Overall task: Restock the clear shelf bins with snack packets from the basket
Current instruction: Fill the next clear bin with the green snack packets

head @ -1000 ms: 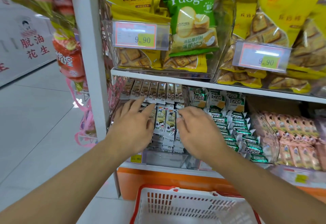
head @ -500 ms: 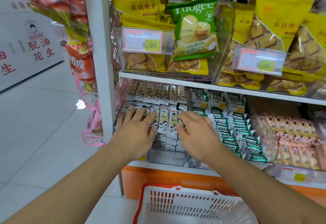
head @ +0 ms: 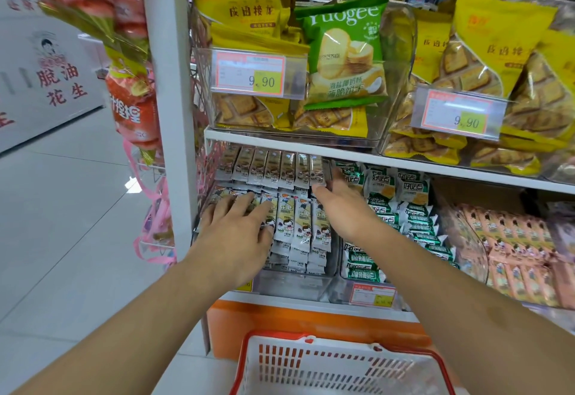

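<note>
A clear shelf bin (head: 289, 282) on the lower shelf is packed with rows of small white snack packets (head: 301, 223). My left hand (head: 236, 235) lies flat on the left rows of packets, fingers straight and spread. My right hand (head: 342, 207) is at the right side of the same bin, fingers extended toward the back row of packets (head: 273, 167); it holds nothing I can see. Below, the white basket with a red rim (head: 339, 363) stands on the floor, and what I see of its inside is bare.
A neighbouring bin holds green-and-white packets (head: 401, 223), and pink packets (head: 513, 239) fill the bin further right. Yellow biscuit bags (head: 242, 8) and a green bag (head: 345, 52) sit on the shelf above. A white upright post (head: 168, 83) with hanging red snacks stands left; tiled floor lies beyond.
My right hand has reached up and back toward the rear row of packets. My left hand has stayed flat on the left rows. The camera has moved closer to the shelf.
</note>
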Demonstrator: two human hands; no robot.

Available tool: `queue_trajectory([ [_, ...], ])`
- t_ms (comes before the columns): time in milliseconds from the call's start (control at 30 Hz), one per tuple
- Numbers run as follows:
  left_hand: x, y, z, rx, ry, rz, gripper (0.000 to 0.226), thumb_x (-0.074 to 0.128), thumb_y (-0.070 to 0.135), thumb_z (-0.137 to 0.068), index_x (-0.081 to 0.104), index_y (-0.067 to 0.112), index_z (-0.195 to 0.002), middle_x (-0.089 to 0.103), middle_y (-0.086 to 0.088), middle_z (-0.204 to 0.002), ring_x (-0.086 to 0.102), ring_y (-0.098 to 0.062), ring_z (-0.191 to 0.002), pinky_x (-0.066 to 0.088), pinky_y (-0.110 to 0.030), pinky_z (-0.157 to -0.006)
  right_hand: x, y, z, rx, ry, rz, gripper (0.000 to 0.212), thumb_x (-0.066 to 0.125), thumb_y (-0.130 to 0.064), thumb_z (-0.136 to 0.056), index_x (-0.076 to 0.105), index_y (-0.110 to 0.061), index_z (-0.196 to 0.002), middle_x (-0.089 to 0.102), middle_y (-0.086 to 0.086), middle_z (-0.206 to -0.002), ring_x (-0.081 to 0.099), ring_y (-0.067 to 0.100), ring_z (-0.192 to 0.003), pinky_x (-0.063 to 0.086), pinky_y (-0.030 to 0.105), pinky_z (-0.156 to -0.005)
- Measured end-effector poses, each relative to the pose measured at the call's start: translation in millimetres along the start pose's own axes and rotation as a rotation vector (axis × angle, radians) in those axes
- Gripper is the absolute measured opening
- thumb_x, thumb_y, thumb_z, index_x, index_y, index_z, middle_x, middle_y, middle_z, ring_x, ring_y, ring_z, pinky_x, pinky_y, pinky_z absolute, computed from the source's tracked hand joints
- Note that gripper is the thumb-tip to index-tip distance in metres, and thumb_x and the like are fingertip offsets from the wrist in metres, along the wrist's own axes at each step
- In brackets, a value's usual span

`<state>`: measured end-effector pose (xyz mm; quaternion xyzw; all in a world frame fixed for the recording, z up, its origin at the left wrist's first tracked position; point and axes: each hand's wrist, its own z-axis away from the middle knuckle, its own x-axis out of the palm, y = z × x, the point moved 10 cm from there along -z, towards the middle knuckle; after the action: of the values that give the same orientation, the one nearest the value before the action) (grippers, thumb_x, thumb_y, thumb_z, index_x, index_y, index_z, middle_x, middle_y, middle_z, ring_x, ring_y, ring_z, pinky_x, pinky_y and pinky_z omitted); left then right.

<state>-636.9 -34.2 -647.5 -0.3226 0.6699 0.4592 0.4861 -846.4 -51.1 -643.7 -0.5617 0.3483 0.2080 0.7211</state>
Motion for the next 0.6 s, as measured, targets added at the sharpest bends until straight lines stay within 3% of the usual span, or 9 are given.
queue_trajectory([
  [133,-0.3,-1.7,-0.7,-0.002,-0.003,0.005,0.053,0.031,0.047,-0.107,0.024,0.041,-0.159,0.018,0.007,-0.168,0.006,-0.027,-0.155,0.004,-0.053,-0.126,1.9,-3.7,-6.2,-0.043,-0.004,-0.054,0.072,0.048,-0.058,-0.103,0.02,-0.032,-0.164,0.048,0.004,-0.153,0.053,0.028,-0.123,0.04,0.036,-0.097],
  [233,-0.2,-2.2,-1.4,0.007,0.007,0.001,0.053,0.032,0.047,-0.107,0.025,0.041,-0.159,0.019,0.007,-0.168,0.008,-0.027,-0.155,0.006,-0.054,-0.125,0.8,-4.7,-9.8,-0.071,-0.002,-0.117,0.081,0.06,-0.052,-0.1,0.017,-0.032,-0.165,0.037,0.004,-0.166,0.042,0.029,-0.146,0.036,0.037,-0.11],
  [433,-0.5,-2.2,-2.2,0.011,0.014,-0.012,0.053,0.032,0.047,-0.106,0.026,0.041,-0.158,0.02,0.007,-0.167,0.01,-0.026,-0.154,0.007,-0.054,-0.125,-1.9,-3.9,-11.2,-0.103,0.016,-0.061,0.079,0.058,-0.05,-0.101,0.019,-0.029,-0.166,0.036,0.004,-0.167,0.038,0.027,-0.149,0.035,0.036,-0.11],
  [533,-0.7,-2.0,-1.9,0.011,0.015,-0.011,0.053,0.032,0.047,-0.106,0.025,0.041,-0.159,0.02,0.007,-0.167,0.009,-0.026,-0.155,0.006,-0.054,-0.126,-2.2,-2.0,-12.5,-0.107,0.017,-0.032,0.076,0.055,-0.052,-0.101,0.022,-0.029,-0.166,0.038,0.003,-0.165,0.044,0.027,-0.144,0.036,0.037,-0.111],
  [600,-1.0,-1.8,-1.4,0.011,0.016,-0.015,0.053,0.032,0.047,-0.107,0.025,0.041,-0.159,0.02,0.007,-0.167,0.009,-0.026,-0.154,0.006,-0.054,-0.126,-2.7,-2.7,-12.9,-0.115,0.018,-0.031,0.072,0.052,-0.051,-0.103,0.022,-0.032,-0.166,0.047,0.005,-0.158,0.053,0.024,-0.125,0.04,0.035,-0.104],
])
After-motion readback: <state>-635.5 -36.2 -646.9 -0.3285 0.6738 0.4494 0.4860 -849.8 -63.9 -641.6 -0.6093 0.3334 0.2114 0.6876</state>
